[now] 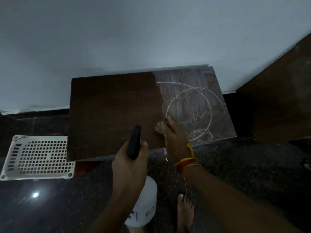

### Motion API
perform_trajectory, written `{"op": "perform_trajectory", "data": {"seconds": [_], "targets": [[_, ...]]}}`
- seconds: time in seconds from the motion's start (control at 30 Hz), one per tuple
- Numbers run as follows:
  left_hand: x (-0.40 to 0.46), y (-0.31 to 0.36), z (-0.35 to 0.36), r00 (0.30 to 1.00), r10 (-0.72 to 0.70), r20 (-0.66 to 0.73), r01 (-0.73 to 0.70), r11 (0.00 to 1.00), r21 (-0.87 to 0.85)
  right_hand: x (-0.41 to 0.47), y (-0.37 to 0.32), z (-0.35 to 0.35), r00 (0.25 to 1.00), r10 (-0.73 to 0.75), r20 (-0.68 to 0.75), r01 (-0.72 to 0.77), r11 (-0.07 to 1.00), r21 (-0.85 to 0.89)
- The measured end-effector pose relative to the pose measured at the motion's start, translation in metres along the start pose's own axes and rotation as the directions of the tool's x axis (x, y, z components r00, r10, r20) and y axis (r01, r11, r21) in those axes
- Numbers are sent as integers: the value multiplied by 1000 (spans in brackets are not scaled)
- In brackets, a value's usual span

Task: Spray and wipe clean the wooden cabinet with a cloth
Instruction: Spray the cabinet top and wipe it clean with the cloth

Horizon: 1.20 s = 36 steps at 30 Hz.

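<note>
Wiping step in hand: cloth (159, 127) is pressed by right hand (175, 138) on wooden cabinet (111, 111) top at dusty right half; spray bottle (143, 206) is gripped closed in left hand (129, 158); strokes rightward needed next

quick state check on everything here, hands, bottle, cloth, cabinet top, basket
left hand: gripping the spray bottle's black head
spray bottle: held upright, off the cabinet
right hand: pressing the cloth down
cloth: bunched on the cabinet top
cabinet top: left part dark and clean, right part streaked with white rings
white basket: on the floor
</note>
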<state>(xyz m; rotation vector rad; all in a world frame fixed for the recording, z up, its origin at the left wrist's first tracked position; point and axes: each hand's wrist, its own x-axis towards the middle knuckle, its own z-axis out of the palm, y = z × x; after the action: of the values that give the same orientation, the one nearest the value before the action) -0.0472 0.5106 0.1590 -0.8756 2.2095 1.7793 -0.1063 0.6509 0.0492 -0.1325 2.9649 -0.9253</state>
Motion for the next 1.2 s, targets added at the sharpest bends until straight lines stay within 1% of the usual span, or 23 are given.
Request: {"op": "perform_trajectory", "data": {"seconds": [0.03, 0.1, 0.17, 0.3, 0.4, 0.53, 0.63, 0.73, 0.87, 1.1, 1.2], "targets": [[-1, 0, 6, 1000, 6, 2, -6, 1000, 9, 2, 8, -12, 999, 31, -39, -31, 999, -11], [-2, 1, 18, 1000, 7, 7, -7, 1000, 12, 4, 27, -35, 996, 53, -76, -57, 997, -52], [-3, 1, 30, 1000, 4, 26, -5, 1000, 23, 7, 44, -59, 990, 96, -108, -103, 993, -57], [-5, -1, 55, 998, 24, 66, -29, 996, 87, 12, 66, -93, 976, 187, -115, -195, 978, -66], [-5, -2, 70, 996, 26, 82, -37, 990, 135, 12, 76, -106, 970, 197, -144, -208, 976, -62], [-6, -1, 86, 991, 10, 136, -38, 979, 201, 11, 88, -118, 958, 231, -169, -235, 972, -2], [-9, 4, 99, 991, 54, 119, -83, 965, 250, 10, 98, -125, 956, 235, -174, -237, 972, 9], [-11, 15, 111, 988, 113, 109, -135, 965, 225, 6, 106, -132, 956, 233, -178, -235, 972, 13], [-7, 37, 124, 986, 141, 93, -155, 975, 161, 1, 115, -140, 955, 246, -168, -249, 969, 5], [0, 59, 135, 981, 189, 41, -193, 959, 206, -2, 122, -151, 961, 250, -122, -249, 968, 18], [0, 64, 136, 983, 181, 43, -186, 961, 204, 0, 122, -153, 963, 244, -113, -242, 970, 24]]}}
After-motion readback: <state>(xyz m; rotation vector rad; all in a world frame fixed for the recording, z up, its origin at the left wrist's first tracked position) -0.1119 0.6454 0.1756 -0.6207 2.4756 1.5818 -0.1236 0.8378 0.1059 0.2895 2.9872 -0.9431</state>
